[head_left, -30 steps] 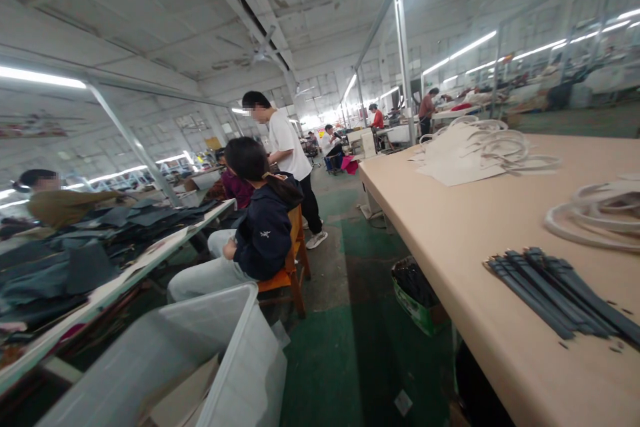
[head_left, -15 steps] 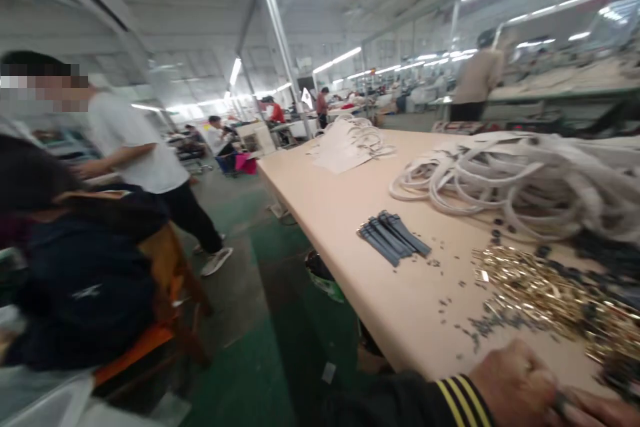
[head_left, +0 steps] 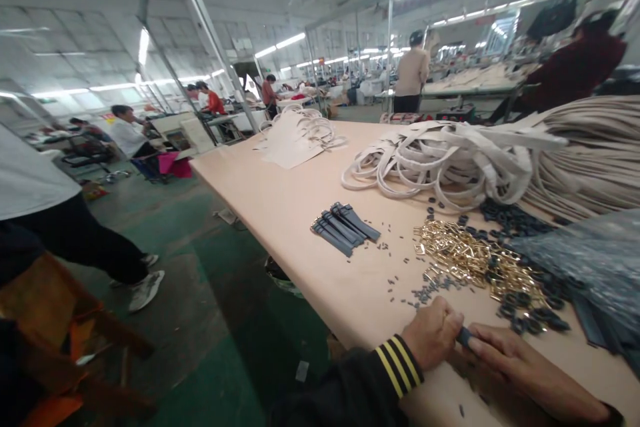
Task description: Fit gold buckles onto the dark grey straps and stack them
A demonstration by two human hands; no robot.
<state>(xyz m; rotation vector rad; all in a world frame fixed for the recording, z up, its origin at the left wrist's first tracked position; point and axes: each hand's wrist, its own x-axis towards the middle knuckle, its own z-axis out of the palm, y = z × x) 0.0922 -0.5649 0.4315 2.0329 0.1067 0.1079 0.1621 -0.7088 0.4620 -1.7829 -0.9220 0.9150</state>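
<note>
At the near edge of the table, my left hand (head_left: 434,332), in a black cuff with yellow stripes, is closed on one end of a short dark strap (head_left: 464,337). The fingers and thumb of my right hand (head_left: 517,360) pinch the same strap from the other side; most of it is hidden in the hands. Just beyond lie tiny dark pieces (head_left: 425,290) and a heap of gold metal buckles (head_left: 470,257). Farther left, several dark straps with gold buckles (head_left: 345,228) lie side by side.
Black rings (head_left: 515,220) and a clear plastic bag (head_left: 590,260) lie right of the buckles. Pale looped straps (head_left: 450,167) are heaped behind, with pale sheets (head_left: 293,140) at the table's far end. A person (head_left: 60,207) stands left, beside a wooden chair (head_left: 55,327).
The view has swung right, so the table and both hands appear farther left and more of my right hand shows. Both hands still hold the dark strap.
</note>
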